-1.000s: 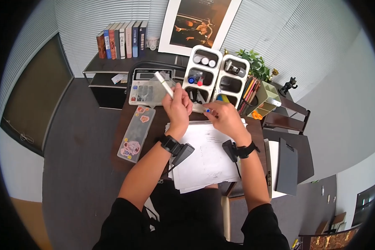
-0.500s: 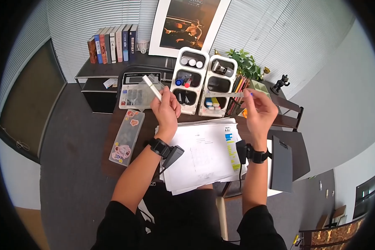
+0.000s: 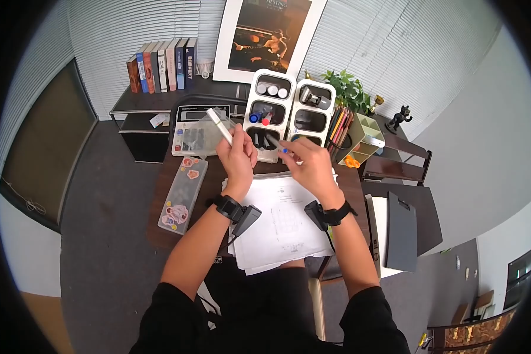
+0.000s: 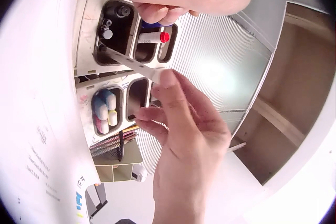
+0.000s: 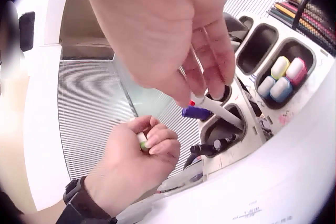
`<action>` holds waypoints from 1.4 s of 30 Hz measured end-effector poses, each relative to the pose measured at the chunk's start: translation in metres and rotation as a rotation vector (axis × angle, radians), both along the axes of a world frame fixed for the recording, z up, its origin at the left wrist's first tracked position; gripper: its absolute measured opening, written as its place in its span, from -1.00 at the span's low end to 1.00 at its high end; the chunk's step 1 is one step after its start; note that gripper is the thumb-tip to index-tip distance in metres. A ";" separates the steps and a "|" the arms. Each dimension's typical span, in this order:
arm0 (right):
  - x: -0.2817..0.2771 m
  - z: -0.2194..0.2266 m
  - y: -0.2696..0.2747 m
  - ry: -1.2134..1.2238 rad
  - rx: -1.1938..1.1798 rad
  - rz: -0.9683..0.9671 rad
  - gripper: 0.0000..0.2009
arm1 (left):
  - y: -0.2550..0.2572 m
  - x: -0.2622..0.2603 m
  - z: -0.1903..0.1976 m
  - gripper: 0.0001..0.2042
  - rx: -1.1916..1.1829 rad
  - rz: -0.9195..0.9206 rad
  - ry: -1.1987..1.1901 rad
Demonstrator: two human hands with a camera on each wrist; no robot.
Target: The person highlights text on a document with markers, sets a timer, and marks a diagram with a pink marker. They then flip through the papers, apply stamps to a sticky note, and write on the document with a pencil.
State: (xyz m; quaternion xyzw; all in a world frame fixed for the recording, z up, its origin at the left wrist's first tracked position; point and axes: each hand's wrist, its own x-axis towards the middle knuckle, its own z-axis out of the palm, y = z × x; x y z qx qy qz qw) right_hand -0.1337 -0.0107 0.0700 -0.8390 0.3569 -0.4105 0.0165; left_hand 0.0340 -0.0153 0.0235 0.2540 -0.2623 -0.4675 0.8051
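Along the near side of the dark desk (image 3: 212,177) lay a stack of printed sheets (image 3: 277,248), with both forearms reaching over it. Left hand (image 3: 237,162): fingers curled round a white pen (image 3: 220,125), one end of which projected obliquely beyond the thumb; a green band on it showed in the right wrist view. Right hand (image 3: 312,168): thumb and fingertips together, pinching one end of a slim white stick (image 4: 134,65), whose other end slanted into the front compartment of the left organiser (image 3: 271,100); whether it touched the bottom could not be told. Left of the sheets, a translucent case (image 3: 180,183) bore coloured stickers. The front compartment also held dark pens (image 5: 203,149), and the one behind it a blue marker (image 3: 255,117) and a red-capped marker (image 3: 266,119). Just beside stood the right organiser (image 3: 310,109), with yellow, pink and blue highlighters (image 5: 281,88) in its front compartment. Beyond the case was a calculator (image 3: 202,110), partly overlain by clear plastic; coloured pencils (image 3: 340,127) stood to the right of both organisers. Farther back were a leafy plant (image 3: 349,88), a row of upright books (image 3: 159,65) and a framed poster (image 3: 218,53), set before pale window blinds (image 3: 130,23)
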 end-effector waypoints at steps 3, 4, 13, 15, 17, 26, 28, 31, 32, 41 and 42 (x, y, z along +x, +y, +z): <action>-0.001 -0.003 -0.004 0.102 0.155 0.014 -0.73 | -0.003 -0.002 -0.003 -0.62 -0.034 -0.030 -0.034; -0.002 -0.003 -0.005 0.064 0.155 0.029 -0.72 | -0.002 -0.003 -0.001 -0.63 -0.045 -0.053 -0.077; -0.005 0.033 0.008 -0.291 0.347 0.060 -0.76 | 0.002 -0.019 -0.008 -0.69 -0.127 -0.258 -0.506; -0.003 0.044 0.014 -0.429 0.531 0.156 -0.78 | 0.008 -0.023 -0.006 -0.69 -0.175 -0.401 -0.700; -0.008 0.043 0.010 -0.454 0.562 0.173 -0.82 | 0.013 -0.020 0.002 -0.70 -0.131 -0.449 -0.702; -0.013 0.042 0.001 -0.928 0.365 0.144 -0.88 | 0.005 0.000 -0.006 -0.76 -0.227 -0.095 -0.496; -0.014 0.039 -0.003 -0.850 0.300 0.155 -0.85 | 0.001 0.005 -0.008 -0.73 -0.265 0.098 -0.416; -0.004 0.023 -0.009 -0.617 0.312 0.137 -0.80 | -0.002 0.012 -0.002 -0.72 -0.171 0.130 -0.148; 0.002 0.020 -0.010 -0.547 0.323 0.115 -0.78 | -0.003 0.013 -0.001 -0.72 -0.154 0.135 -0.113; 0.023 -0.010 -0.037 0.091 0.110 0.031 -0.76 | -0.003 0.012 -0.001 -0.69 -0.115 0.101 -0.111; 0.019 -0.012 -0.037 0.062 0.121 0.032 -0.76 | -0.003 0.013 -0.001 -0.69 -0.103 0.099 -0.105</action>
